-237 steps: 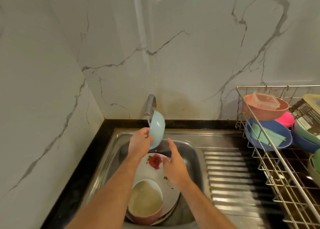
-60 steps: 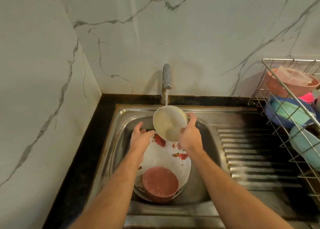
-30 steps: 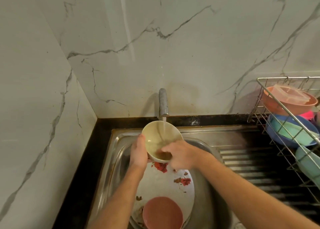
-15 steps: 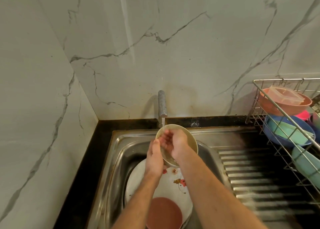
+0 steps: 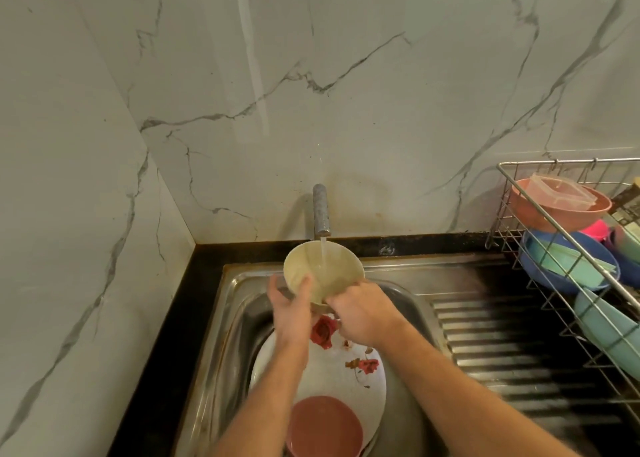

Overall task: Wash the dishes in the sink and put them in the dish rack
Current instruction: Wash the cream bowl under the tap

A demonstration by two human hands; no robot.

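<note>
A cream bowl point(image 5: 332, 269) is tilted under the running tap point(image 5: 320, 214), with water falling into it. My left hand point(image 5: 290, 309) grips its left rim, thumb inside. My right hand point(image 5: 362, 314) holds its lower right side and base. Below them in the steel sink point(image 5: 239, 318) lies a white plate with red flowers point(image 5: 349, 370), and a pink bowl point(image 5: 323, 427) rests on the plate's near part. The wire dish rack point(image 5: 554, 283) stands at the right with several coloured bowls in it.
A ribbed steel draining board point(image 5: 502, 352) lies between sink and rack. The rack holds a salmon bowl point(image 5: 540, 214) with a clear lid, a blue bowl point(image 5: 550, 273) and a pale teal bowl point(image 5: 606, 328). Marble walls close in behind and on the left, above a black counter edge point(image 5: 180, 301).
My right hand has come out of the bowl's inside and now holds its lower right side. The bowl has shifted slightly left and its open side now faces the water stream.
</note>
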